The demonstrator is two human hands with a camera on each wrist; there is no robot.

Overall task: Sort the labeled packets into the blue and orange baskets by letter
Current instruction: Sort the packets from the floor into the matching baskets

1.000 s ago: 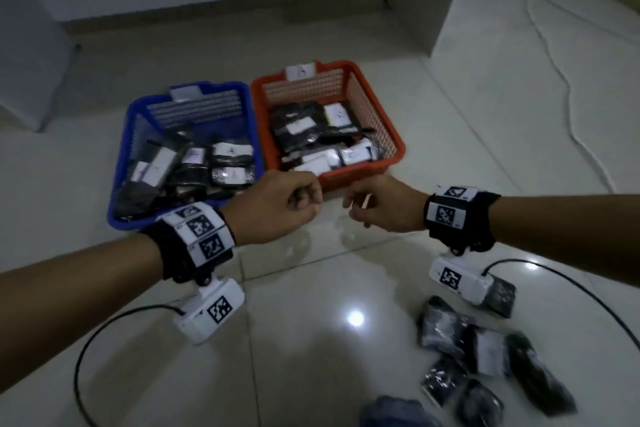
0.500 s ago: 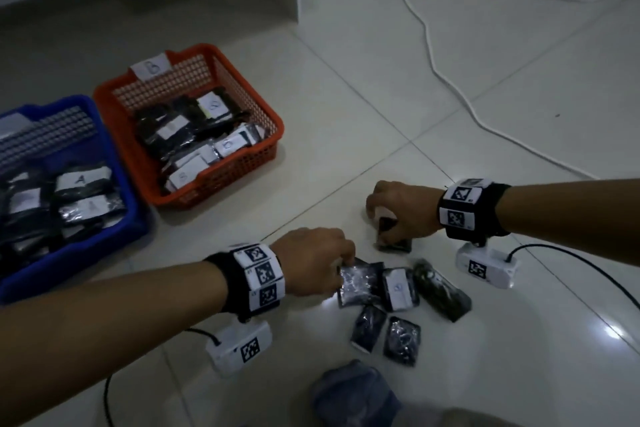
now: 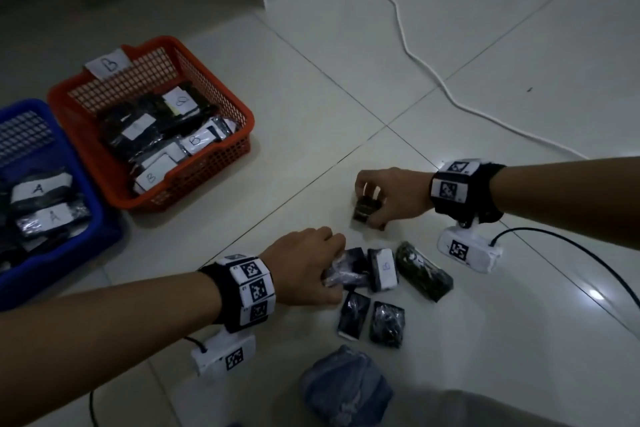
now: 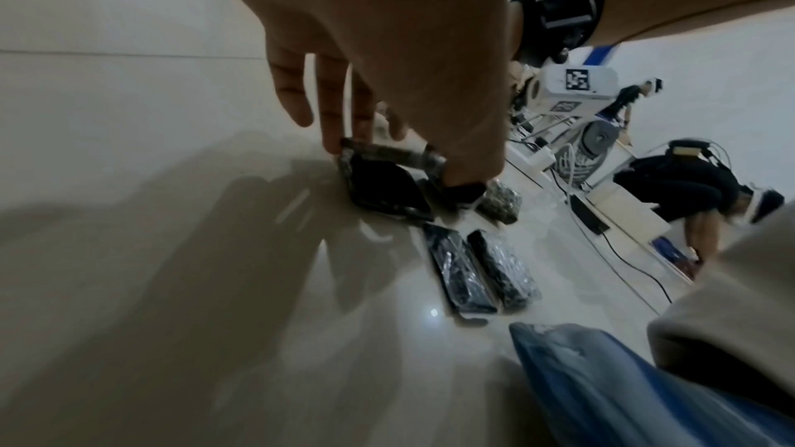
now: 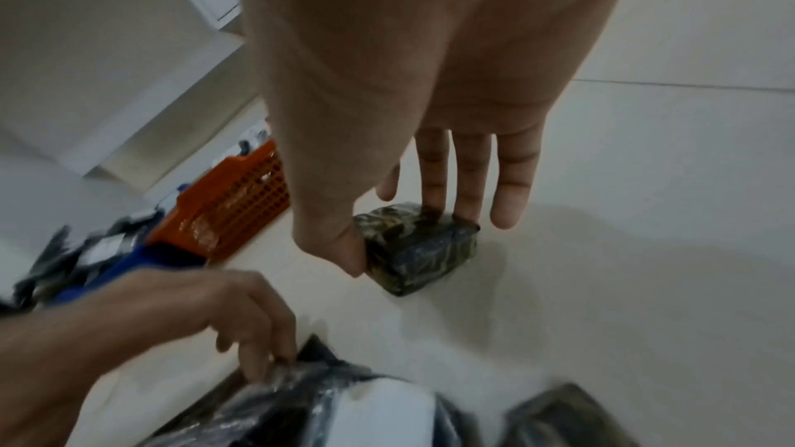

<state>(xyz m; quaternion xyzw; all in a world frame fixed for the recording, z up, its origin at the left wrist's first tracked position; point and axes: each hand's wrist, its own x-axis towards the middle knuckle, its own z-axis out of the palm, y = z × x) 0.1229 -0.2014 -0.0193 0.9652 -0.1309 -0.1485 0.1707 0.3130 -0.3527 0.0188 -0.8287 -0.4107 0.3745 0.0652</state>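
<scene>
My left hand [image 3: 334, 276] grips a shiny dark packet [image 3: 349, 269] at the left edge of a floor pile; in the left wrist view its fingers [image 4: 333, 135] and thumb hold that packet [image 4: 383, 187] tilted up off the tile. My right hand [image 3: 369, 206] pinches a separate dark packet [image 3: 365, 211] farther away; the right wrist view shows thumb and fingers [image 5: 469, 189] on either side of the packet [image 5: 421, 247]. The orange basket [image 3: 194, 180], tagged B, and the blue basket [image 3: 104, 232], with A packets, stand at the left, both holding several packets.
Still lying in the pile are a packet labelled B [image 3: 384, 269], a dark greenish one [image 3: 424, 276] and two dark ones [image 3: 353, 317] [image 3: 387, 324]. A blue-clad knee [image 3: 346, 388] is near the bottom. A white cable [image 3: 415, 55] crosses the far floor.
Both hands have moved from in front of the baskets down to the floor pile and taken hold of a packet each. My view has swung right, so the baskets now sit at the left.
</scene>
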